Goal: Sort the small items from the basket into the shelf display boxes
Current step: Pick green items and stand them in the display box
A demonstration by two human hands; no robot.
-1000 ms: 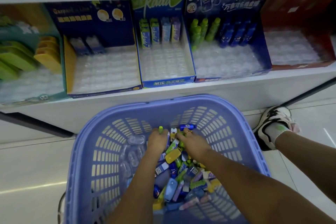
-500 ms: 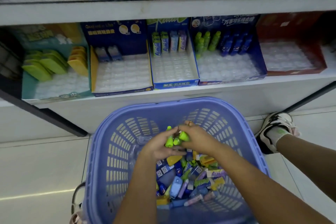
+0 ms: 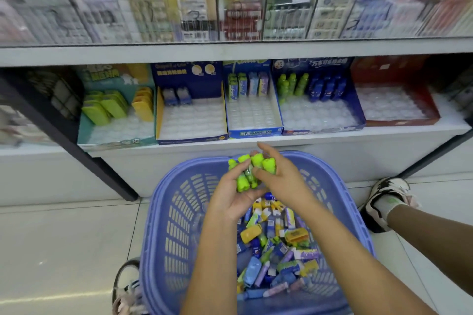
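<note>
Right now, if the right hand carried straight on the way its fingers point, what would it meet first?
The right hand would probably meet the front lip of the narrow blue display box first, beyond the basket rim; depth is unclear.

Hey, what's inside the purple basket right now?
Small packets in blue, yellow, green and lilac lie heaped at the bottom of the basket. The forearms hide part of the heap, and lower layers are buried. Left hand and right hand hold green bottles above it.
</note>
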